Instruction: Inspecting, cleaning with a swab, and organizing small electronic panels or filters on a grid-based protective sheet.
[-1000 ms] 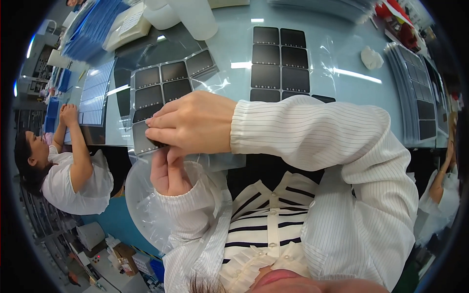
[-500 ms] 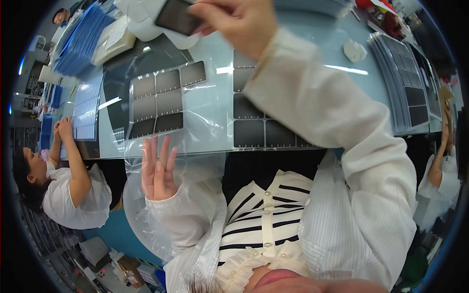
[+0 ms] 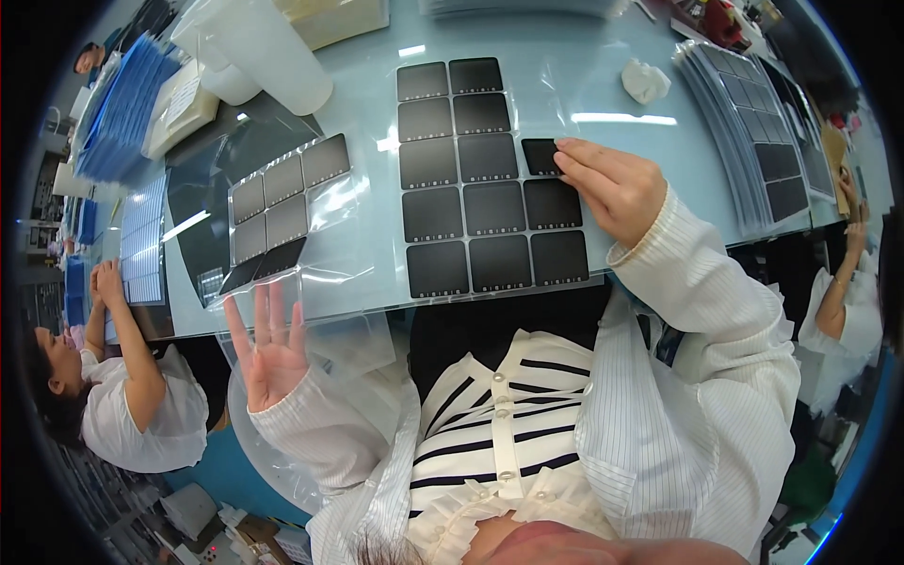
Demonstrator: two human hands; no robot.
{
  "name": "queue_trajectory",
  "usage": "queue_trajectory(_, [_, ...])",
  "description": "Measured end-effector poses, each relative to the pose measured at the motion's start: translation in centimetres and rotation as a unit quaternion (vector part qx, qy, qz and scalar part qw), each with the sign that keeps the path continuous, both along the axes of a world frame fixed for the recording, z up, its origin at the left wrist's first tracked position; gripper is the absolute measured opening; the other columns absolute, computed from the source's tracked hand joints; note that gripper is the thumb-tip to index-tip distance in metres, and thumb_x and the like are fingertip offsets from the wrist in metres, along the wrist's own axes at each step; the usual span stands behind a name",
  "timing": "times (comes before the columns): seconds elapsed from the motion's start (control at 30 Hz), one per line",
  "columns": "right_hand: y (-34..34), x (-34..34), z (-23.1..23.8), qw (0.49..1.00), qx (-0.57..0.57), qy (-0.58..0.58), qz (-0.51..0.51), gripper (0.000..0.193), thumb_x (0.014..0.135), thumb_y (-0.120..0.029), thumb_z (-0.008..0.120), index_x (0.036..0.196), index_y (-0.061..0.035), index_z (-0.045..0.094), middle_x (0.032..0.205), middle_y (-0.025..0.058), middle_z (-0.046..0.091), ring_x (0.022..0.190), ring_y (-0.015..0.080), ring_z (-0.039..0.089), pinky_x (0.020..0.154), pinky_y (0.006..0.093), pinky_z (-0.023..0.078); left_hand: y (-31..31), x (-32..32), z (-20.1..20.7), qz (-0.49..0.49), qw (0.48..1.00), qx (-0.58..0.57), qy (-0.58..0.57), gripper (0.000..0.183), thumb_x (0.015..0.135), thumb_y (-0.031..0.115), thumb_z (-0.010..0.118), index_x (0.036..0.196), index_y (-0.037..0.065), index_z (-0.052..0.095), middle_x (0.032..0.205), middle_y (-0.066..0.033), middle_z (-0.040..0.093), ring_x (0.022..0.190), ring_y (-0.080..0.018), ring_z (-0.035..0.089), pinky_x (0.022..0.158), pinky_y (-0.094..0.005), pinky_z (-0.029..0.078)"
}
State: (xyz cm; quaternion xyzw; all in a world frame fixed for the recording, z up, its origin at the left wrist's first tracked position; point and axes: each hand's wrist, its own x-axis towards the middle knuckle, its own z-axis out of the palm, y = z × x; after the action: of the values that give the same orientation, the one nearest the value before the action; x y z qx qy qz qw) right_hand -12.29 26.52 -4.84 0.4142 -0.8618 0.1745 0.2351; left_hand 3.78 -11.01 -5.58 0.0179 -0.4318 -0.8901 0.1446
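Left hand [image 3: 276,363] splayed, right hand [image 3: 623,195] pinching a dark card [image 3: 540,158].
The left lies beside a smaller card sheet [image 3: 284,179]; rightward lies a larger card grid [image 3: 460,158], the pinched card topping its right column (just left of the right hand itself).

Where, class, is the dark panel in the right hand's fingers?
In the head view, the panel is right of centre, in the fingers of the right hand, at the far end of the rightmost column.
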Motion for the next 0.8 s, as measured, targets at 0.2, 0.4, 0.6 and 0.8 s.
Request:
queue_trajectory(0.2, [-0.4,-0.2,-0.4,1.0,0.002,0.0,-0.013,0.022,0.072,-0.001,0.065,0.094,0.0013,0.063,0.099,0.0128,0.064,0.092,0.026,0.063,0.077,0.032,0.053,0.6,0.0,0.4,0.016,1.0,0.014,0.008,0.075,0.084,0.008,0.047,0.143,0.007,0.0,0.143,-0.0288,0.012,0.135,-0.0391,0.01,0.109,-0.0502,0.017])
queue_trajectory(0.4, [-0.7,0.0,-0.1,1.0,0.014,0.003,-0.02,0.02,0.072,-0.002,0.065,0.092,0.0012,0.063,0.099,0.0125,0.065,0.092,0.0258,0.063,0.077,0.0321,0.053,0.9,0.1,0.4,0.021,0.999,0.034,0.014,0.075,0.085,0.008,0.047,0.143,0.007,0.001,0.143,-0.0299,0.01,0.135,-0.0398,0.009,0.11,-0.0507,0.015])
queue_trajectory(0.6, [-1.0,0.2,-0.2,0.999,0.01,0.014,-0.032,0.019,0.072,-0.001,0.065,0.091,0.002,0.064,0.098,0.0134,0.065,0.091,0.0267,0.063,0.077,0.0321,0.053,0.9,0.2,0.4,0.005,0.999,0.048,0.021,0.075,0.084,0.007,0.048,0.143,0.007,0.0,0.143,-0.0298,0.007,0.135,-0.0401,0.007,0.11,-0.0503,0.013])
queue_trajectory(0.8, [-0.9,0.3,-0.3,0.999,0.013,0.02,-0.041,0.019,0.073,-0.001,0.065,0.092,0.0027,0.064,0.098,0.0138,0.065,0.091,0.0267,0.063,0.077,0.0322,0.053,0.7,0.2,0.4,-0.001,0.999,0.049,0.02,0.076,0.085,0.007,0.048,0.143,0.008,-0.001,0.144,-0.0294,0.006,0.135,-0.0401,0.006,0.111,-0.0485,0.013])
